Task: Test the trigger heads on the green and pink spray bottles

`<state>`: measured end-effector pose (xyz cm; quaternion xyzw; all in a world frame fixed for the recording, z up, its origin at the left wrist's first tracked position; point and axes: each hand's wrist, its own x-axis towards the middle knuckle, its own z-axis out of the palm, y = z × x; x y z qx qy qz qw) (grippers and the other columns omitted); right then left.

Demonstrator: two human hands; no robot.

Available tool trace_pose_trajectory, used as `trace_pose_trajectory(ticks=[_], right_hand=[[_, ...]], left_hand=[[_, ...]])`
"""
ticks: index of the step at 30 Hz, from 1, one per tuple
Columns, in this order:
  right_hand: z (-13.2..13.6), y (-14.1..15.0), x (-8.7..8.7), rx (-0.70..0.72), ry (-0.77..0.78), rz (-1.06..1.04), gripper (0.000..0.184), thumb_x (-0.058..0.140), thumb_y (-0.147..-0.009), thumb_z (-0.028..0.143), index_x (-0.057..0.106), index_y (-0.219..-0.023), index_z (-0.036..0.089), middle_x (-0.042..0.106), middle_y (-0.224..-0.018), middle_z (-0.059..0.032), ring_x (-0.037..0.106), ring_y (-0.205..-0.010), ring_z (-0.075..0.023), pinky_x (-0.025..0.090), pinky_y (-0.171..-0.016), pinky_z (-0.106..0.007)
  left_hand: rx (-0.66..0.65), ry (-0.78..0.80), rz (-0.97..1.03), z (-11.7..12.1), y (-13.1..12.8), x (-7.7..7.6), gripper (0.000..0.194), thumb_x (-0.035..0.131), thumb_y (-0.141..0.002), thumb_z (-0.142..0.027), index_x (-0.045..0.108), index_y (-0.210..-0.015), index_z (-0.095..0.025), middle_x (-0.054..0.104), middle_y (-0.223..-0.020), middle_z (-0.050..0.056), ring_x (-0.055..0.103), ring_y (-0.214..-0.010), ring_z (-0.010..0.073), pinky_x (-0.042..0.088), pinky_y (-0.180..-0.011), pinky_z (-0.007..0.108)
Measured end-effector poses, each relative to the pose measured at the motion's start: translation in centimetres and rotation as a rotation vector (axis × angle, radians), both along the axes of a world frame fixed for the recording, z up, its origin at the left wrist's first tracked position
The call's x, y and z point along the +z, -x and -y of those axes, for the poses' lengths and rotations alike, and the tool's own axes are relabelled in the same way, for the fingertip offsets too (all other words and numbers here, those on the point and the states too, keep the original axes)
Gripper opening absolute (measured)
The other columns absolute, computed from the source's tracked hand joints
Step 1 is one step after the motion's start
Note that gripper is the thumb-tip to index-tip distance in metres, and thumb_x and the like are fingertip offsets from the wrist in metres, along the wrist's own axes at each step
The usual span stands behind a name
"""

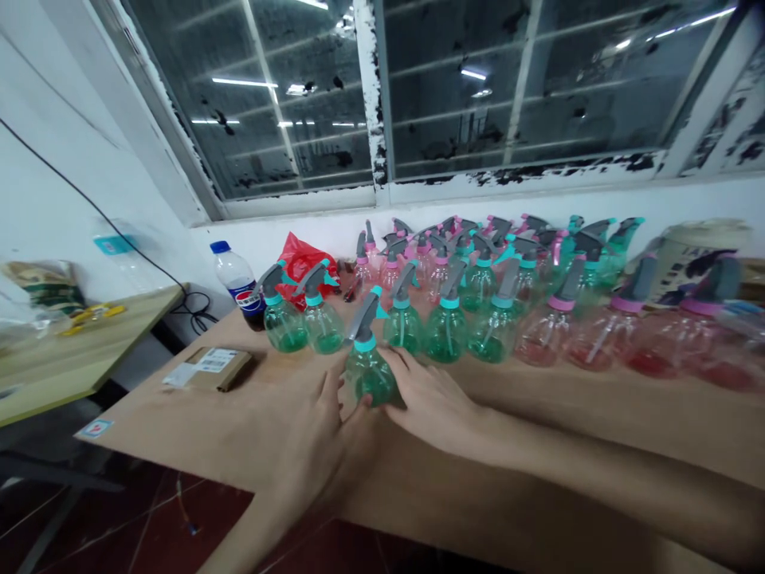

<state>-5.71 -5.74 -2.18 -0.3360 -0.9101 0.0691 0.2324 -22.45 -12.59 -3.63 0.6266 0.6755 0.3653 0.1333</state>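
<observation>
A green spray bottle (pixel 369 368) with a grey and teal trigger head stands between my two hands in front of the row, tilted slightly. My left hand (pixel 323 430) closes on its left side, thumb against the lower front. From the right, my right hand (pixel 433 406) wraps its fingers around the bottle's other side. Just behind is a row of similar bottles, with a green spray bottle (pixel 402 323) nearest the held one. Farther right in the row, a pink-red spray bottle (pixel 545 335) has a pink collar.
Several more spray bottles (pixel 439 275) crowd the back by the wall. At the left are a Pepsi bottle (pixel 239 283), a red plastic bag (pixel 299 259) and a cardboard parcel (pixel 209 368). A printed bag (pixel 696 255) sits at the right. The wooden table (pixel 251 434) ends near me.
</observation>
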Motion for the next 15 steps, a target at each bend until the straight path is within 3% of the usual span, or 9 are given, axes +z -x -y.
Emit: trace_pose_trajectory(ticks=[6, 15], right_hand=[[1.8, -6.7, -0.9, 0.016, -0.057, -0.015, 0.066, 0.055, -0.076, 0.024, 0.034, -0.137, 0.011, 0.052, -0.129, -0.0186, 0.061, -0.1, -0.0321, 0.055, -0.071, -0.045], [2.2, -15.9, -0.7, -0.144, -0.014, 0.031, 0.059, 0.056, -0.079, 0.03, 0.038, -0.134, 0.015, 0.06, -0.118, -0.0141, 0.064, -0.094, -0.0296, 0.056, -0.067, -0.043]], left_hand=[[-0.156, 0.03, -0.15, 1.7, -4.1, -0.5, 0.051, 0.046, -0.087, -0.039, 0.028, -0.135, -0.028, 0.054, -0.122, 0.013, 0.061, -0.103, 0.0319, 0.054, -0.079, 0.048], [-0.342, 0.08, -0.265, -0.7, -12.2, 1.6, 0.045, 0.048, -0.084, -0.035, 0.036, -0.127, -0.026, 0.063, -0.114, 0.012, 0.067, -0.091, 0.0317, 0.055, -0.074, 0.047]])
